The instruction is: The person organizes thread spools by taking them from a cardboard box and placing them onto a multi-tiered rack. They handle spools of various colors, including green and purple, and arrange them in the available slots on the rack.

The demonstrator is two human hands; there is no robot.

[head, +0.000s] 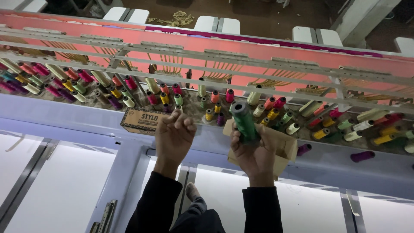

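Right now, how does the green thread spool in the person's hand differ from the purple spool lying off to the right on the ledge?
The green spool is gripped upright in the right hand; the purple spool lies on its side, untouched, on the grey ledge. The green spool looks larger, though it is nearer the camera. The green spool is held over an open cardboard box; the purple spool lies on bare ledge. Both are wound thread spools.

A dark green spool of thread [245, 121], its open tube end uppermost, stands nearly upright over an open brown cardboard box [284, 146] lying on the machine's shelf below the rows of coloured spools.
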